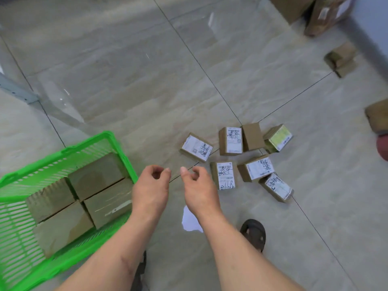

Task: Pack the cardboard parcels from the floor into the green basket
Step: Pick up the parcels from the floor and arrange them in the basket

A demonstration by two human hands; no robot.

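A green plastic basket (pixel 21 244) stands on the floor at the lower left with several plain cardboard parcels (pixel 98 175) packed side by side in it. Several small labelled parcels lie scattered on the tiles to the right, the nearest being one with a white label (pixel 196 147) and another (pixel 225 175) just right of my right hand. My left hand (pixel 152 185) hovers beside the basket's right rim, fingers loosely curled and empty. My right hand (pixel 199 185) hangs next to it, also empty with fingers curled apart.
Larger cardboard boxes (pixel 323 15) stand at the top right, and loose parcels (pixel 342 58) lie near the right wall. A scrap of white paper (pixel 190 219) lies on the floor under my right forearm. A dark sandal (pixel 254 233) shows below.
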